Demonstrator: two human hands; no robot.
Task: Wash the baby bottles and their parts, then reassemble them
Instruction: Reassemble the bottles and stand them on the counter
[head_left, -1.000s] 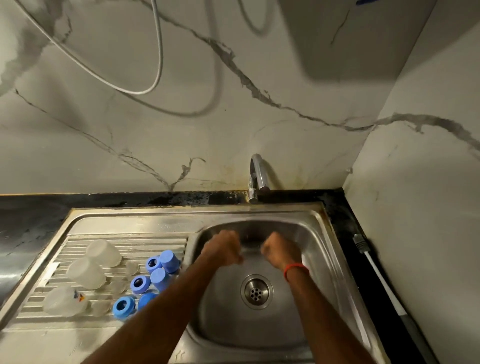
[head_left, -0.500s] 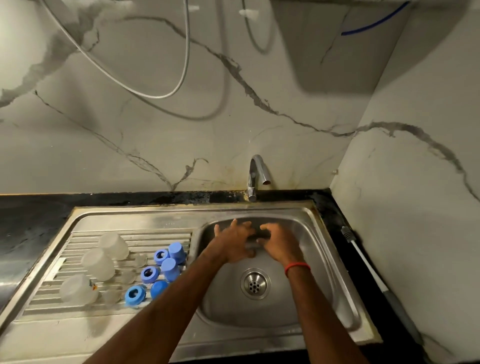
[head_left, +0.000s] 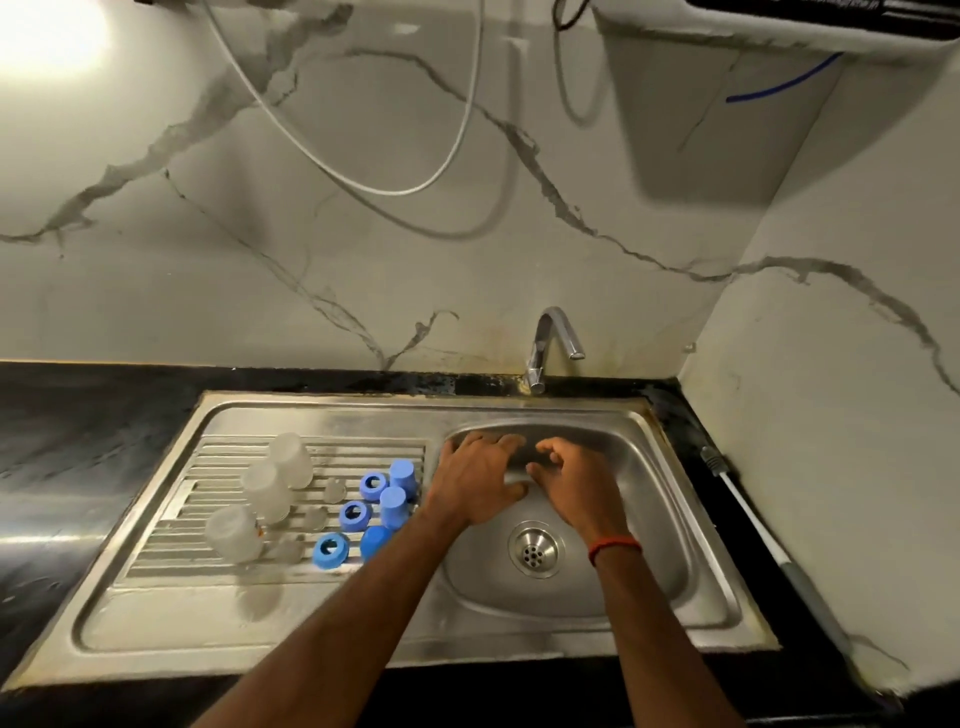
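Three translucent bottles (head_left: 266, 491) are sitting mouth-down in a diagonal row on the ribbed drainboard (head_left: 363, 449), left of the basin, probably so that water can run out along the grooves. Just right of them, small clear nipples (head_left: 314, 517) are lying in a matching row, then blue screw rings (head_left: 356, 514) and blue caps (head_left: 393, 505), the caps nearest the basin. Parts are being kept sorted by type, which should make matching one set per bottle easier at reassembly. Nothing is assembled yet. Both hands are hovering over the far side of the sink basin (head_left: 649, 519), beneath the tap (head_left: 553, 332). The left hand (head_left: 478, 483) is lying flat with fingers (head_left: 506, 444) straight and spread, gripping nothing. The right hand (head_left: 576, 486) is showing loosely curled fingers (head_left: 545, 451), with no object visible in them. No stream is visible from the tap. Judgement: the hands are being rinsed or shaken off, and washing looks complete. A long-handled brush (head_left: 763, 535) is lying on the black counter by the right wall, well apart from the parts.
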